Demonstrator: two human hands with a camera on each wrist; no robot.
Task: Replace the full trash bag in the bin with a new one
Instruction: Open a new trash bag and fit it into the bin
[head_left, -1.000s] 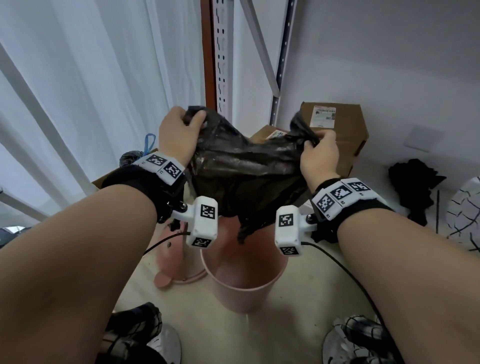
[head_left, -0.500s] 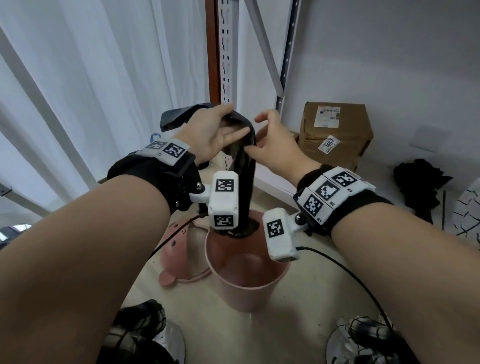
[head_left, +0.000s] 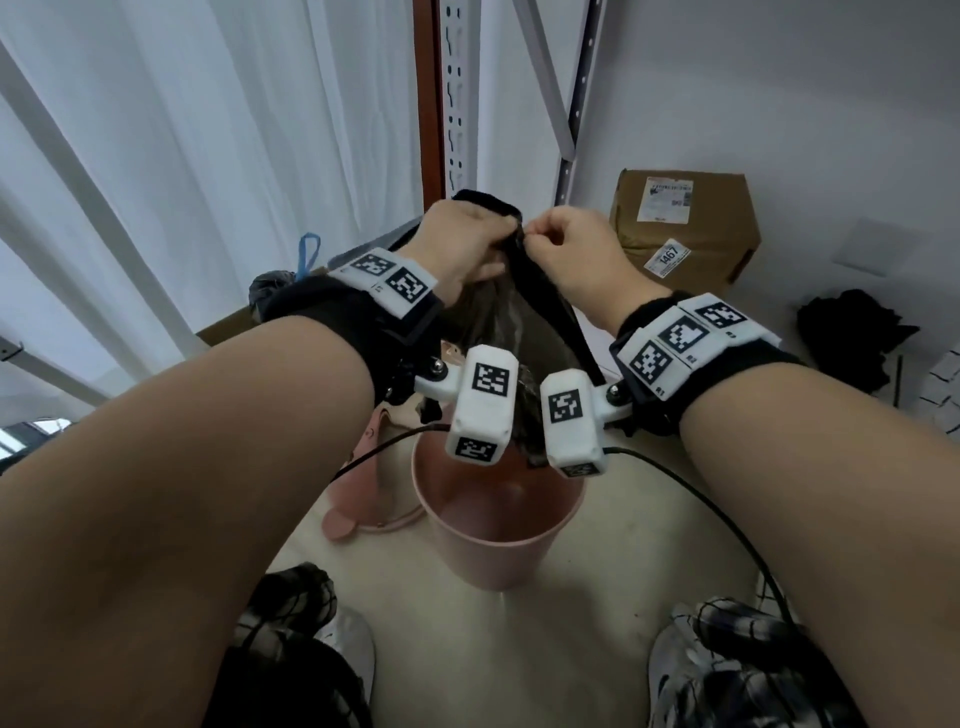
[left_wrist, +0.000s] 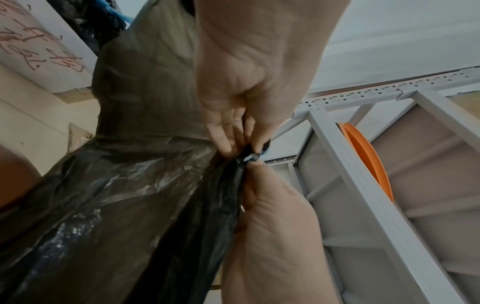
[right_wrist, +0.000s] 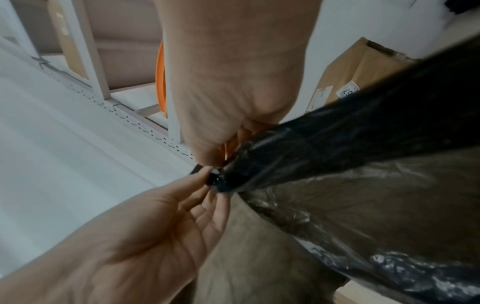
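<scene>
A thin black trash bag (head_left: 519, 322) hangs over the open pink bin (head_left: 498, 543), its lower end dipping toward the bin's mouth. My left hand (head_left: 496, 241) and right hand (head_left: 535, 241) meet at the bag's top edge, and each pinches the gathered plastic between thumb and fingertips. In the left wrist view my left hand (left_wrist: 241, 144) comes down from above and the right hand (left_wrist: 259, 170) from below onto the bag (left_wrist: 130, 195). In the right wrist view, the right hand (right_wrist: 215, 160) and left hand (right_wrist: 205, 185) nip the same bunched corner of the bag (right_wrist: 337, 154).
The pink lid (head_left: 358, 514) lies on the floor left of the bin. A cardboard box (head_left: 685, 228) stands at the back right, a metal shelf upright (head_left: 452, 104) behind the hands. Black cloth (head_left: 852, 332) lies at the right; my shoes (head_left: 727, 670) are near the bin.
A second ago my hands held the bag stretched wide apart. They came together, the bag folded narrow, and both now pinch the same spot on its top edge.
</scene>
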